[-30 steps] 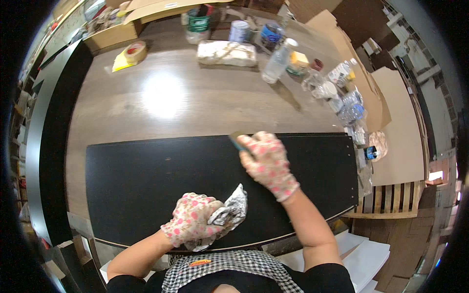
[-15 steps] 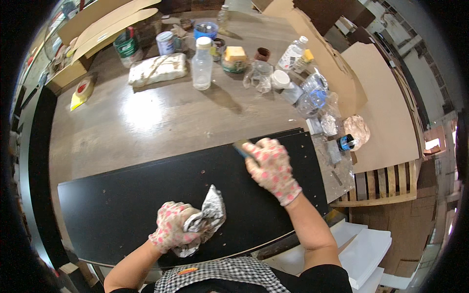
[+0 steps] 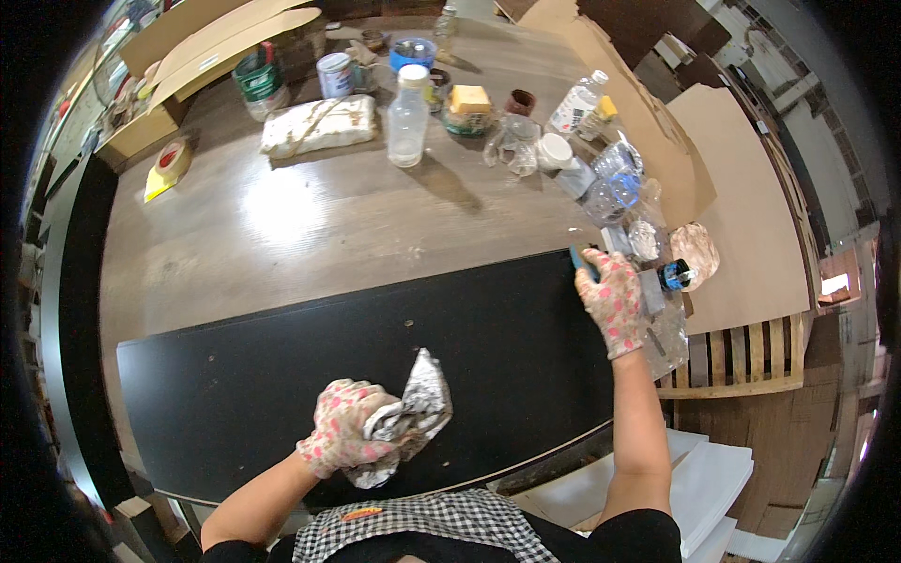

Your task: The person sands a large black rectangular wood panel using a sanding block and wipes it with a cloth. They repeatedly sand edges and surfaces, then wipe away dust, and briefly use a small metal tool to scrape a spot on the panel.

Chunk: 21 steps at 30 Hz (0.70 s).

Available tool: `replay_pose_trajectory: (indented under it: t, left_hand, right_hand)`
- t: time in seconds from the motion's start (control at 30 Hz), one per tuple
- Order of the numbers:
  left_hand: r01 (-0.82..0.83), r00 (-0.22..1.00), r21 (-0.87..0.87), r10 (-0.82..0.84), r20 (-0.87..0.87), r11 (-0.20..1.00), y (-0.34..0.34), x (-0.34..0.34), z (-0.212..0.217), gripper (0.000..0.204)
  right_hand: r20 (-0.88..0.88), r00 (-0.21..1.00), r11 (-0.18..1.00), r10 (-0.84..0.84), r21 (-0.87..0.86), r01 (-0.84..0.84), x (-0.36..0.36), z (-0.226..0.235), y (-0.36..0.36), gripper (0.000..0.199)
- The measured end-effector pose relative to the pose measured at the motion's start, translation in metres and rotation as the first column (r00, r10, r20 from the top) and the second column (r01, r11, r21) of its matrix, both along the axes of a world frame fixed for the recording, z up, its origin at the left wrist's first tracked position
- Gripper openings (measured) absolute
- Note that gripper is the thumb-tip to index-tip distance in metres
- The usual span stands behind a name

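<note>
Head view: clear plastic bottle [image 3: 407, 117] and cans [image 3: 335, 74] stand beyond black board [image 3: 282, 375].

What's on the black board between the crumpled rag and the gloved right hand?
In the head view, the black board is nearly bare between the rag in the left hand and the right hand, with only a few small specks.

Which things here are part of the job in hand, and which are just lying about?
In use:
- black board
- crumpled grey rag, gripped by the left hand
- small blue tool, held by the right hand at the board's far right corner

Lying about:
- clear plastic bottle
- tape roll
- white tin
- wrapped bundle
- cardboard sheets
</note>
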State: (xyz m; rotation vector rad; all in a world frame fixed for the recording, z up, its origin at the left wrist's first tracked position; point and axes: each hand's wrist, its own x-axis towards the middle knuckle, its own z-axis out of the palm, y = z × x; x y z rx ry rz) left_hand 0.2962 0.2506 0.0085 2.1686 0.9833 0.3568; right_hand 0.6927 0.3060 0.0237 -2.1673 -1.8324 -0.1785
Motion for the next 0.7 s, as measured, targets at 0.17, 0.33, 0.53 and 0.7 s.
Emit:
replay_pose_trajectory:
  t: [0.17, 0.33, 0.53, 0.7]
  left_hand:
    - [0.137, 0.984, -0.034, -0.132, 0.120, 0.990, 0.001, -0.026, 0.004, 0.037]
    - [-0.032, 0.986, -0.085, 0.045, 0.162, 0.996, -0.026, -0.097, 0.016, 0.040]
    - [-0.627, 0.720, -0.155, 0.644, 0.259, 0.764, -0.093, -0.208, 0.019, 0.053]
    - [-0.865, 0.465, 0.001, 0.801, 0.377, 0.502, -0.128, -0.263, 0.014, 0.033]
  right_hand:
    - [-0.113, 0.953, 0.958, 0.281, -0.022, -0.285, -0.138, -0.006, 0.001, 0.030]
    - [-0.195, 0.808, 0.822, 0.556, -0.010, -0.569, -0.312, -0.006, 0.008, 0.031]
    - [-0.294, 0.550, 0.596, 0.782, 0.094, -0.798, -0.487, -0.006, 0.024, 0.020]
    - [-0.270, 0.419, 0.457, 0.867, 0.096, -0.884, -0.619, -0.009, 0.037, 0.018]
